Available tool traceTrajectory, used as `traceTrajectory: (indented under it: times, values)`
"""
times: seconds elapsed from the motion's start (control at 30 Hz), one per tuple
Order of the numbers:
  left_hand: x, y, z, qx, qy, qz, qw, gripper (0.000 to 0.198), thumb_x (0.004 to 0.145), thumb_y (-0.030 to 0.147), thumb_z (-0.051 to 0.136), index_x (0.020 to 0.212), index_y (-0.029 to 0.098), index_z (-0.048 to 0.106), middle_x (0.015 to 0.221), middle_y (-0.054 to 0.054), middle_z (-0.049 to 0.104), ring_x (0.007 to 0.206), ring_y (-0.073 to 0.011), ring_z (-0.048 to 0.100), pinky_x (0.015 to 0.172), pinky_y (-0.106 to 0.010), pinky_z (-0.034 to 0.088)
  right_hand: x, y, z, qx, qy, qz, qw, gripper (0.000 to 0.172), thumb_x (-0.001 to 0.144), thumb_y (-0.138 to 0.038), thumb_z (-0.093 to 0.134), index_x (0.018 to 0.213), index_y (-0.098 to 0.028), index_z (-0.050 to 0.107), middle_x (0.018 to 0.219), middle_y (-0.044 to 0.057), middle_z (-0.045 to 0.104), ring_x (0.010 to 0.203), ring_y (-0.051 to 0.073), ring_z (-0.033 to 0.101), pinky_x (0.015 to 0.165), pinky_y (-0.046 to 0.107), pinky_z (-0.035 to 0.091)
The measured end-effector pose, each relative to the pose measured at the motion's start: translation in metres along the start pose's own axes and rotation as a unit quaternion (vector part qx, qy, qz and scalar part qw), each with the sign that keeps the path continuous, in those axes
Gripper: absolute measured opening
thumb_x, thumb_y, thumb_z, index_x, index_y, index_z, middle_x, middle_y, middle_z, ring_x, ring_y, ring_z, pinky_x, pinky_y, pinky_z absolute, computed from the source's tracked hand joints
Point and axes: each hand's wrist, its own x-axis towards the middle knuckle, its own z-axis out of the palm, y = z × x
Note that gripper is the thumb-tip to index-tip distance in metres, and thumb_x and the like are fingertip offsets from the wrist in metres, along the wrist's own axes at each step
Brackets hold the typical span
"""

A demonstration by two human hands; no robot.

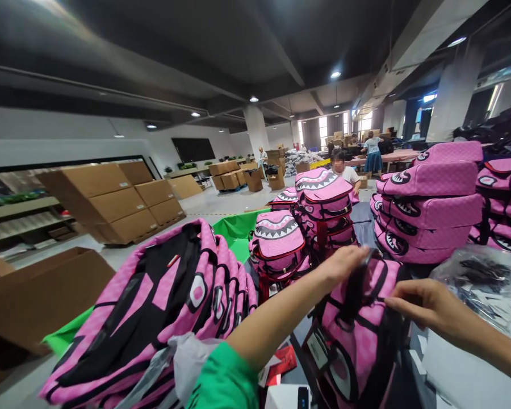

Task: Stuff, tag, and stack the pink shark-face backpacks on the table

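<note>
My left hand (343, 267) grips the black top handle (355, 289) of a pink shark-mouth backpack (357, 335), which stands in front of me with a tag hanging at its lower left. My right hand (426, 304) presses its fingers against the backpack's upper right side, near a black strap. A green sleeve (225, 378) covers my left upper arm. Below that arm lies a large pile of pink-and-black backpacks (153, 307), with a grey plastic sheet (187, 363) at its near end.
Stacked pink backpacks (426, 199) rise to the right, with more (319, 210) straight ahead. Clear plastic packaging (481, 284) lies at right. Cardboard boxes (38, 301) stand at left, with pallets of cartons (119, 204) beyond. A seated co-worker (344, 170) sits behind the stacks, and another person (372, 150) stands farther back.
</note>
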Motion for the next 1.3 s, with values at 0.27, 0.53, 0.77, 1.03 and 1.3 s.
traceTrajectory:
  times: [0.27, 0.53, 0.77, 1.03, 1.3]
  values:
    - [-0.030, -0.025, 0.029, -0.158, 0.048, 0.043, 0.985, 0.063, 0.056, 0.073, 0.079, 0.069, 0.019, 0.050, 0.061, 0.008, 0.040, 0.055, -0.0067, 0.031, 0.052, -0.024, 0.022, -0.014, -0.024, 0.029, 0.030, -0.016, 0.023, 0.999, 0.051, 0.082, -0.068, 0.061, 0.058, -0.024, 0.049, 0.046, -0.005, 0.046, 0.037, 0.012, 0.048, 0.039, 0.024, 0.033]
    - [-0.009, -0.011, 0.027, -0.043, 0.013, 0.077, 0.996, 0.054, 0.070, 0.067, 0.071, 0.063, 0.019, 0.047, 0.056, 0.008, 0.037, 0.054, -0.0058, 0.030, 0.051, -0.024, 0.023, 0.017, -0.017, 0.032, -0.230, 0.118, -0.139, 0.956, 0.036, 0.087, -0.048, 0.062, 0.061, -0.023, 0.066, 0.056, 0.001, 0.064, 0.049, 0.013, 0.051, 0.049, 0.027, 0.029]
    - [-0.009, 0.027, -0.013, -0.003, 0.020, 0.062, 0.998, 0.060, 0.065, 0.071, 0.076, 0.055, 0.022, 0.042, 0.039, 0.010, 0.029, 0.035, -0.0050, 0.022, 0.039, -0.023, 0.017, -0.051, 0.036, -0.043, -0.058, 0.218, -0.031, 0.974, 0.055, 0.092, -0.070, 0.051, 0.085, -0.021, 0.074, 0.059, -0.002, 0.059, 0.049, 0.012, 0.050, 0.049, 0.025, 0.038]
    - [-0.002, 0.001, -0.032, 0.178, 0.004, 0.014, 0.984, 0.057, 0.073, 0.076, 0.067, 0.063, 0.022, 0.053, 0.046, 0.007, 0.039, 0.043, -0.0096, 0.034, 0.044, -0.024, 0.030, -0.185, 0.265, 0.064, -0.055, 0.215, 0.276, 0.935, 0.054, 0.070, -0.077, 0.045, 0.053, -0.026, 0.055, 0.047, 0.005, 0.060, 0.044, 0.024, 0.059, 0.049, 0.036, 0.045]
    - [-0.018, 0.000, -0.032, 0.264, 0.092, 0.028, 0.960, 0.051, 0.074, 0.059, 0.074, 0.107, 0.021, 0.066, 0.101, -0.005, 0.071, 0.088, -0.0221, 0.063, 0.075, -0.029, 0.048, -0.200, 0.328, 0.152, -0.089, 0.301, 0.305, 0.899, 0.053, 0.077, -0.076, 0.040, 0.063, -0.028, 0.055, 0.069, 0.011, 0.066, 0.075, 0.034, 0.066, 0.069, 0.049, 0.052]
